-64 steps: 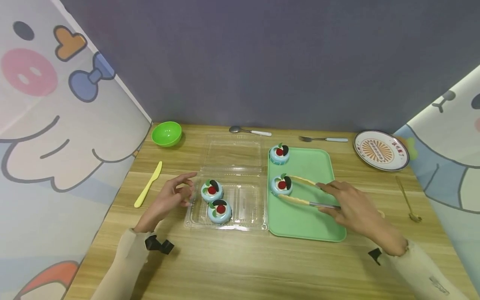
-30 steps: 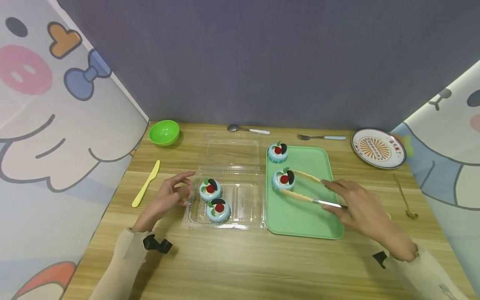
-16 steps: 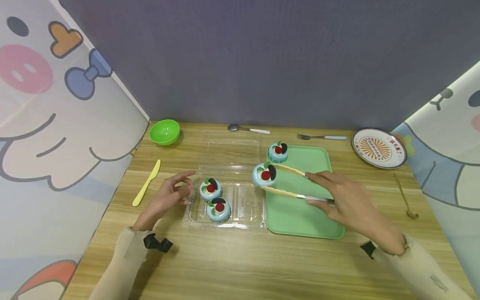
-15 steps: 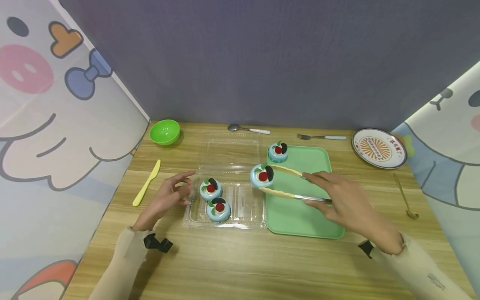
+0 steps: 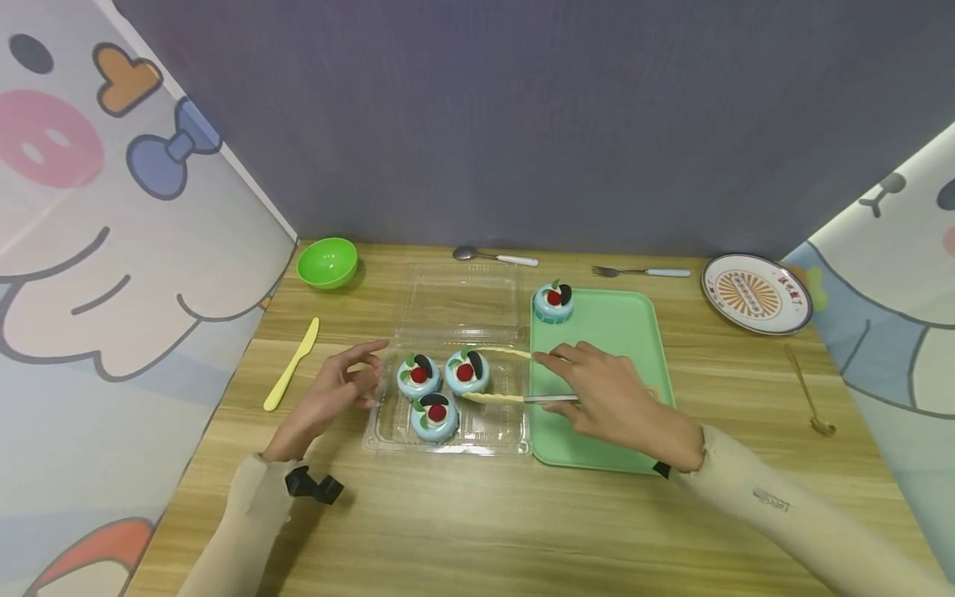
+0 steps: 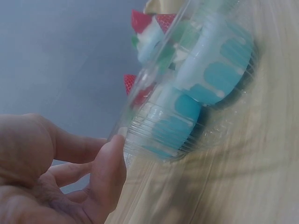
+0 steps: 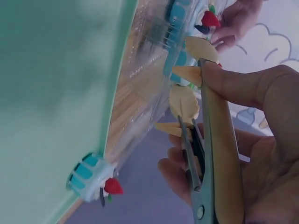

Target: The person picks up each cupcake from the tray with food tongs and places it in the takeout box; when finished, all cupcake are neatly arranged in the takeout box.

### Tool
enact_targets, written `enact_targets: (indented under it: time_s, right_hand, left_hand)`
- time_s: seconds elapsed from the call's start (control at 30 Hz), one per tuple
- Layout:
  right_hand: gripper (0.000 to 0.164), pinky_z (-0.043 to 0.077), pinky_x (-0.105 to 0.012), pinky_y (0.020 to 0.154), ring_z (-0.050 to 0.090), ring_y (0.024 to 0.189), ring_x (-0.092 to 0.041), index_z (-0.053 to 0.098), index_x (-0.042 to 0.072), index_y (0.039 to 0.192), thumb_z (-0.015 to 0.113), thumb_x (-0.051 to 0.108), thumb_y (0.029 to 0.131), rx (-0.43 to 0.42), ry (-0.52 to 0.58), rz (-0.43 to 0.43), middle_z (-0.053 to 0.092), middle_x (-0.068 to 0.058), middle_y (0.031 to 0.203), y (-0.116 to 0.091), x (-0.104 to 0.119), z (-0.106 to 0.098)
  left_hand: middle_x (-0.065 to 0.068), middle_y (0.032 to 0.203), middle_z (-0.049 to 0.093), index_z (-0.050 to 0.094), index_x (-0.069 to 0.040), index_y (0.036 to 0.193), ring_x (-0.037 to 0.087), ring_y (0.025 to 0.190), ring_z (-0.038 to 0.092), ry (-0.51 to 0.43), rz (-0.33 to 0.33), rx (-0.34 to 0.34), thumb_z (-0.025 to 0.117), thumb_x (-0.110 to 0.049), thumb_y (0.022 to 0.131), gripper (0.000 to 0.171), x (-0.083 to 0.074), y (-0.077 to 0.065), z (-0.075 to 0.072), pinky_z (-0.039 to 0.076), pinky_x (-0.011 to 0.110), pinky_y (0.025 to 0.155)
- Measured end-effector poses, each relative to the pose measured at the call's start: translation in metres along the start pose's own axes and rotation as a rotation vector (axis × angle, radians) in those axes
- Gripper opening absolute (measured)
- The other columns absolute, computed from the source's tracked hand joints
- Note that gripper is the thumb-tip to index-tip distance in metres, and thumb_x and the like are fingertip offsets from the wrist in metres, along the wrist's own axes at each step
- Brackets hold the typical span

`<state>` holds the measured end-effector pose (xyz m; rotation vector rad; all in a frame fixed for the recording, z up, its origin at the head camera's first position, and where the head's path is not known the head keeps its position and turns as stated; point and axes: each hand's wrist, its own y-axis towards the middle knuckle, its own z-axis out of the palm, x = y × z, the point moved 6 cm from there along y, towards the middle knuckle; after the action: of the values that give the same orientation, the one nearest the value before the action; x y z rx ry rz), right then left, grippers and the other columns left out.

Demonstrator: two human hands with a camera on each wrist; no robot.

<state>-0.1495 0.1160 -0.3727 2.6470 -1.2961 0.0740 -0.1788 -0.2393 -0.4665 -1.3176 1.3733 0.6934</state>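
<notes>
My right hand (image 5: 615, 402) grips a pair of food tongs (image 7: 219, 154) with cream-coloured tips. Between those tips sits a pale-blue toy cupcake (image 5: 466, 377), topped with a red berry, a dark cookie and green leaves, low in the base of the open clear plastic box (image 5: 496, 431). Two like cupcakes, one at the back left (image 5: 409, 388) and one in front (image 5: 433, 427), stand close beside it. My left hand (image 5: 339, 390) pinches the box's left rim with thumb and finger. A further cupcake (image 5: 553, 311) stands in the far left corner of the green tray (image 5: 604, 332).
A green bowl (image 5: 327, 264) and a yellow knife (image 5: 291, 365) lie to the left. Along the back are a spoon (image 5: 507, 259) and a fork (image 5: 642, 272). A patterned plate (image 5: 757, 294) and a gold spoon (image 5: 809, 394) lie right. The box's lid (image 5: 462, 303) lies folded back.
My right hand has carried a cupcake in the tongs leftward from the tray, over its edge, into the box beside the other two. My left hand has stayed at the rim.
</notes>
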Motion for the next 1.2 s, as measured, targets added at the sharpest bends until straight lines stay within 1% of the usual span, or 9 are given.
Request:
enact_targets:
  time_s: [0.27, 0.47, 0.6, 0.83, 1.03, 1.2]
  right_hand:
    - [0.065, 0.037, -0.020, 0.042, 0.063, 0.091, -0.020, 0.063, 0.015, 0.131, 0.084, 0.042, 0.075, 0.049, -0.020, -0.036, 0.068, -0.001, 0.112, 0.013, 0.012, 0.011]
    - [0.064, 0.032, -0.019, 0.041, 0.061, 0.085, -0.020, 0.062, 0.014, 0.130, 0.083, 0.041, 0.077, 0.073, -0.054, -0.062, 0.067, -0.002, 0.107, 0.020, 0.014, 0.014]
    - [0.063, 0.030, -0.019, 0.039, 0.061, 0.084, -0.020, 0.062, 0.014, 0.130, 0.083, 0.041, 0.077, 0.089, -0.066, -0.061, 0.066, -0.002, 0.107, 0.023, 0.013, 0.014]
    - [0.065, 0.029, -0.018, 0.039, 0.061, 0.084, -0.020, 0.061, 0.016, 0.132, 0.083, 0.041, 0.077, 0.107, -0.071, -0.054, 0.067, -0.002, 0.109, 0.023, 0.012, 0.014]
    - [0.067, 0.028, -0.018, 0.039, 0.061, 0.083, -0.020, 0.060, 0.017, 0.132, 0.084, 0.041, 0.075, 0.097, -0.056, -0.042, 0.066, -0.001, 0.109, 0.020, 0.010, 0.015]
    - [0.067, 0.030, -0.018, 0.040, 0.061, 0.085, -0.020, 0.060, 0.017, 0.133, 0.084, 0.042, 0.075, 0.085, -0.036, -0.024, 0.066, 0.000, 0.110, 0.017, 0.006, 0.014]
  left_hand:
    - [0.017, 0.122, 0.047, 0.043, -0.017, 0.148, 0.013, 0.078, 0.060, 0.005, -0.003, 0.003, 0.053, -0.009, 0.100, 0.050, 0.002, -0.002, 0.002, 0.061, 0.033, 0.059]
    - [0.014, 0.118, 0.048, 0.042, -0.014, 0.148, 0.011, 0.077, 0.059, 0.008, 0.009, -0.001, 0.053, -0.007, 0.100, 0.050, 0.003, -0.001, 0.002, 0.060, 0.031, 0.058]
    - [0.017, 0.119, 0.048, 0.041, -0.012, 0.148, 0.011, 0.077, 0.060, 0.001, 0.018, 0.002, 0.053, -0.007, 0.100, 0.050, 0.003, 0.000, 0.001, 0.060, 0.030, 0.058]
    - [0.017, 0.121, 0.048, 0.043, -0.016, 0.148, 0.011, 0.077, 0.060, -0.001, 0.009, 0.007, 0.053, -0.009, 0.100, 0.050, 0.001, 0.000, 0.002, 0.060, 0.031, 0.059]
    - [0.016, 0.120, 0.047, 0.043, -0.016, 0.148, 0.011, 0.077, 0.060, -0.009, 0.016, 0.010, 0.053, -0.005, 0.099, 0.051, 0.000, -0.001, 0.001, 0.060, 0.030, 0.058]
    - [0.017, 0.120, 0.048, 0.042, -0.016, 0.148, 0.010, 0.077, 0.059, -0.006, 0.016, 0.008, 0.053, -0.007, 0.100, 0.050, 0.000, 0.000, 0.001, 0.060, 0.031, 0.058]
